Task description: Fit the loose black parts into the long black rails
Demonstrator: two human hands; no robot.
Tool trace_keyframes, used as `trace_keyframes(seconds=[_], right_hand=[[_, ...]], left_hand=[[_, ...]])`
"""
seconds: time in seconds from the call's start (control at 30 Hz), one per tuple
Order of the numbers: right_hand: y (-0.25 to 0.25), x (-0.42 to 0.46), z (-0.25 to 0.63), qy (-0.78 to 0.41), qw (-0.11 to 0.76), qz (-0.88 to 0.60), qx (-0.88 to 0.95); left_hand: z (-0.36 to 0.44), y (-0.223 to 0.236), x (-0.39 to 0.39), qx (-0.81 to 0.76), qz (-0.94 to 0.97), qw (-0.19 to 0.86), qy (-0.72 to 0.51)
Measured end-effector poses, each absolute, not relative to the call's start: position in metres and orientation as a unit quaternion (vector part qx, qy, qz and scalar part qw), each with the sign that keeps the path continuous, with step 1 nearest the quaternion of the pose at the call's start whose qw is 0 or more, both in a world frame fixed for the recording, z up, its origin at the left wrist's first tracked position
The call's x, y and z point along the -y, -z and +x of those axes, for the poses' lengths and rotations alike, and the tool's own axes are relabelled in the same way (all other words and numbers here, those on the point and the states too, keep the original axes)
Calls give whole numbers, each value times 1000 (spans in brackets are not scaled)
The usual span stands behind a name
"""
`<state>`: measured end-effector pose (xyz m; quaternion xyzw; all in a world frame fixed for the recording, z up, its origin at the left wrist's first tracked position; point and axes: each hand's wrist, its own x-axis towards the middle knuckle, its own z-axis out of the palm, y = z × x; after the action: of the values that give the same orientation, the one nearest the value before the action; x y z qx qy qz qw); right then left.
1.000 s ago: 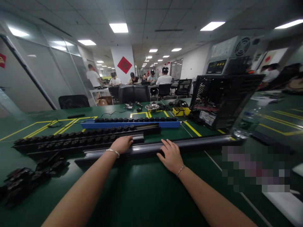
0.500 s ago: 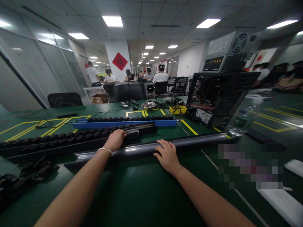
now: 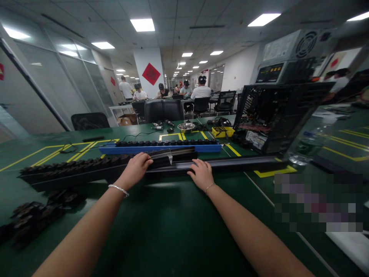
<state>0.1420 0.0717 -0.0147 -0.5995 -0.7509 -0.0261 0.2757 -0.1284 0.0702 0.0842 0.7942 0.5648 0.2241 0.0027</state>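
Note:
My left hand [image 3: 135, 169] is closed over the end section of a long black rail [image 3: 95, 175] lined with small dark parts. A bright cut edge shows just right of those fingers. My right hand [image 3: 202, 175] lies on a long, shiny dark strip [image 3: 239, 163], its fingers a little apart and the thumb at the near edge. The left part of this strip runs behind and under the left hand, where the overlap with the rail is hard to make out. Behind both, a blue rail [image 3: 144, 150] carries a row of black parts.
A pile of dark parts [image 3: 37, 215] lies at the near left. An open computer case [image 3: 268, 111] with power supplies on top stands at right, beside a plastic bottle [image 3: 307, 146]. A metal bowl [image 3: 186, 127] and yellow tray [image 3: 222, 132] are farther back. People sit beyond.
The shiny strip has moved away from me, against the black rail, with my right hand on it. My left hand has shifted slightly along the rail. The view has turned a little left.

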Motion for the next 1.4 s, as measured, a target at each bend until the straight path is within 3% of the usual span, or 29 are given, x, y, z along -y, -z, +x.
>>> trace_keyframes(seconds=[0.33, 0.5, 0.6, 0.7, 0.8, 0.9, 1.07, 1.23, 1.4], right_hand=[[12, -96, 149, 22, 264, -584, 767], [5, -79, 144, -18, 324, -601, 731], [-4, -52, 142, -138, 402, -541, 726], [-13, -17, 140, -377, 474, -440, 663], [-22, 11, 138, -566, 553, -342, 507], [-31, 25, 135, -644, 613, -321, 326], [-39, 28, 148, -616, 723, -279, 144], [-38, 27, 187, -585, 734, -341, 51], [-37, 13, 245, -517, 744, -423, -4]], left_hand=[[-115, -71, -44, -535, 803, -11, -262], [-95, -80, -26, -522, 803, -14, -287], [-80, -81, -16, -513, 808, -4, -291], [-59, -78, -8, -504, 812, -1, -294], [-35, -73, -1, -497, 818, 3, -291], [-9, -67, 5, -488, 823, 1, -290], [30, -62, 13, -457, 837, -5, -300], [38, -61, 20, -390, 854, -39, -342], [-11, -44, 13, -434, 830, -97, -338]])
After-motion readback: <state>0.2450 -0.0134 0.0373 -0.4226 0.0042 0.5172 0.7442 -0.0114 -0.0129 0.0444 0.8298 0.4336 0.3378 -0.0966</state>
